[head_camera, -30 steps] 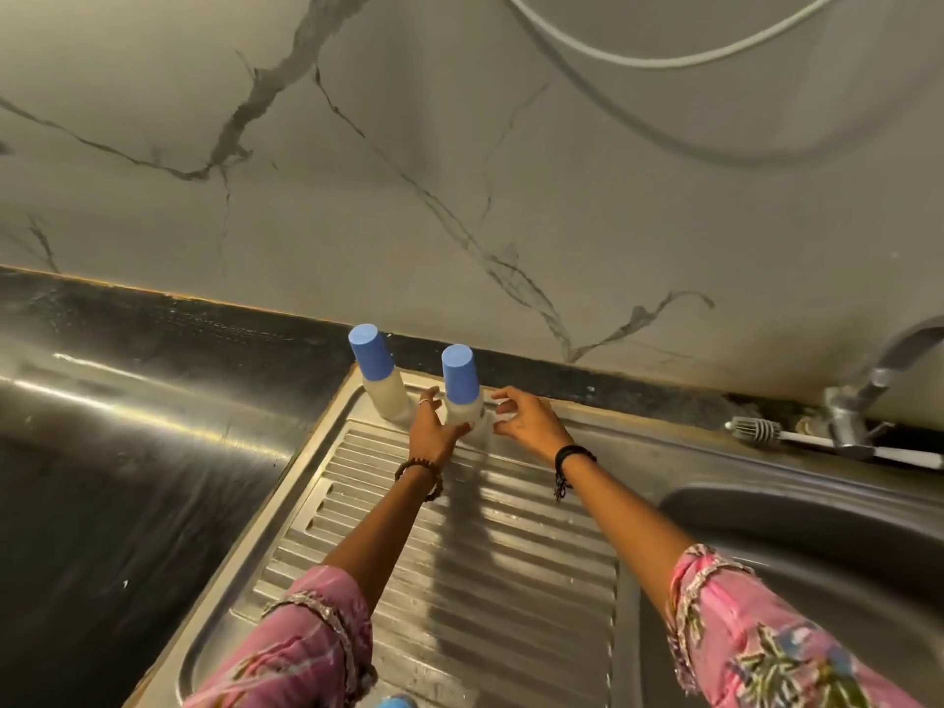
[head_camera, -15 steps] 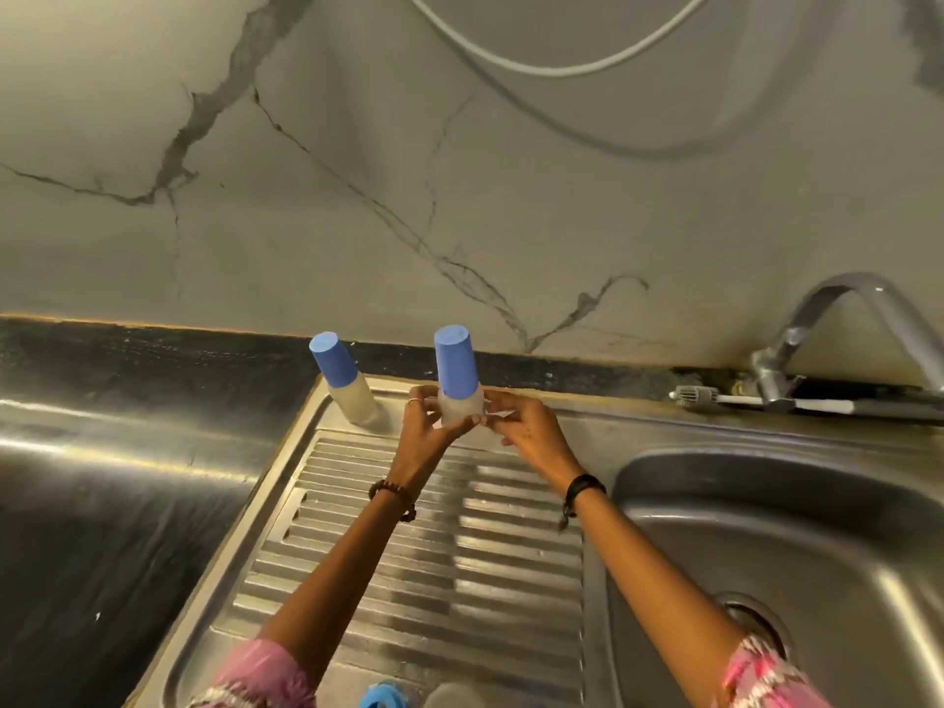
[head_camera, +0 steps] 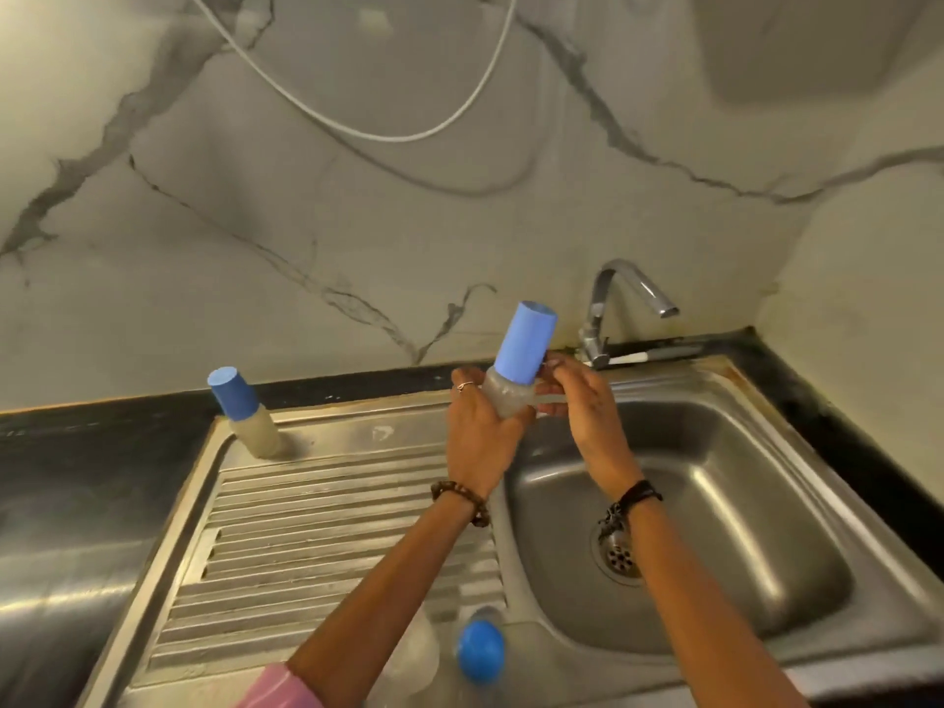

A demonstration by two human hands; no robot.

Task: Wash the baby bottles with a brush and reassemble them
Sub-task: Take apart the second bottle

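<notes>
I hold a clear baby bottle with a tall blue cap in the air, over the left rim of the sink basin. My left hand grips its body from the left. My right hand pinches a clear handle on its right side. A second blue-capped bottle stands upright at the far left corner of the ribbed drainboard. A bottle brush lies on the ledge behind the tap. Another blue-topped bottle sits at the near edge, partly hidden by my left arm.
A steel tap arches over the back of the basin, whose drain is open. Black counter runs to the left and behind. A white cable hangs across the marble wall.
I have lifted the bottle off the drainboard and carried it right, toward the basin. The view has swung right and down, showing the whole sink.
</notes>
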